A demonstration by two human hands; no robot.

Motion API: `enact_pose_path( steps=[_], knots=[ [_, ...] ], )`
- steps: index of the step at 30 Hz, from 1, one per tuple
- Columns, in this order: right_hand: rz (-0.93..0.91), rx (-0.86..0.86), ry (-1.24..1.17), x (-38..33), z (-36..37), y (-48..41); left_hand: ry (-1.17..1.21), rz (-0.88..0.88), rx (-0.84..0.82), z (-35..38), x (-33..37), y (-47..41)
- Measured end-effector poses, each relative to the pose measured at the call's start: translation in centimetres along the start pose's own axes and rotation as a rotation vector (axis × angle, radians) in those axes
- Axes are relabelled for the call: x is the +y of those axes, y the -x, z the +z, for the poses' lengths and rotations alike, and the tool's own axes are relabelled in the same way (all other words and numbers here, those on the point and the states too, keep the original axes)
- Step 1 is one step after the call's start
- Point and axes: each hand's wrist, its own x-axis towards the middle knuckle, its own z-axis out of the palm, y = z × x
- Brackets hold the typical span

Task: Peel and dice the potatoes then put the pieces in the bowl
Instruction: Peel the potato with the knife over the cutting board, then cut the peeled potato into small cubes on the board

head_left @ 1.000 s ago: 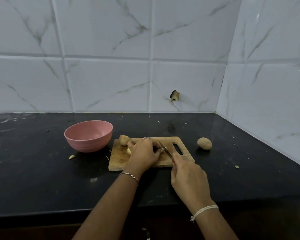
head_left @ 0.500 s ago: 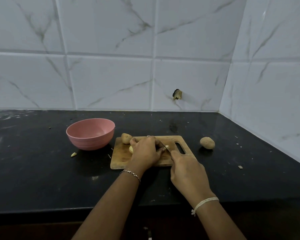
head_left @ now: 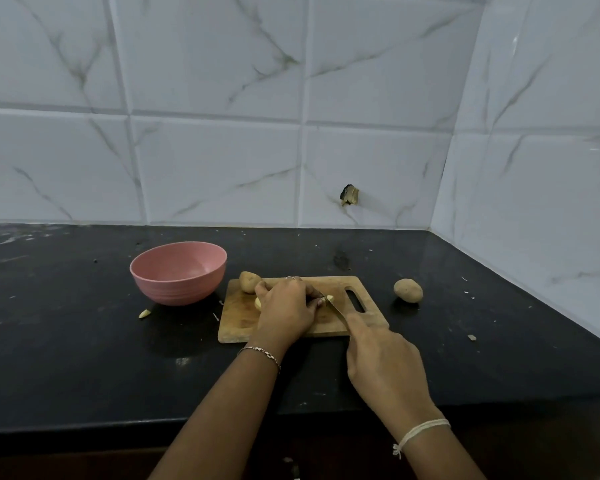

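The left hand point(head_left: 284, 311) clamps the peeled potato point(head_left: 258, 303) on the board point(head_left: 238, 325). The right hand point(head_left: 381, 368), wrapped round the knife point(head_left: 334, 307), angles the blade just right of that grip.

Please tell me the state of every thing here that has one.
pink bowl: upright, empty.
peeled potato: on the cutting board, held by left hand.
knife: gripped by right hand, blade at peeled potato.
corner potato: on the cutting board, unpeeled, whole.
right potato: beside the cutting board, unpeeled, whole.
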Motion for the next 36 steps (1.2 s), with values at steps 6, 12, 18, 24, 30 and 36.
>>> enact_pose_path(
  steps=[6,12,18,24,30,36],
  knots=[
    [0.018,0.076,-0.038,1.7,-0.4,0.4,0.05,-0.04,0.043,-0.4,0.0,0.0],
    [-0.12,-0.036,-0.039,4.6,-1.1,-0.5,0.028,-0.224,0.2,-1.2,-1.3,0.0],
    [-0.128,-0.064,-0.078,6.5,-0.4,-2.2,-0.172,-0.203,0.06,-1.4,-1.0,0.2],
    [-0.126,-0.038,-0.072,6.9,0.2,-4.3,-0.262,-0.201,0.072,-1.1,-1.1,0.3],
    [-0.14,-0.031,-0.031,6.5,0.2,-6.0,-0.261,-0.176,0.043,-1.3,-1.3,0.2],
    [-0.151,0.001,-0.028,6.4,0.7,-7.1,-0.23,-0.086,0.0,-0.9,-1.3,0.1]
  ],
)
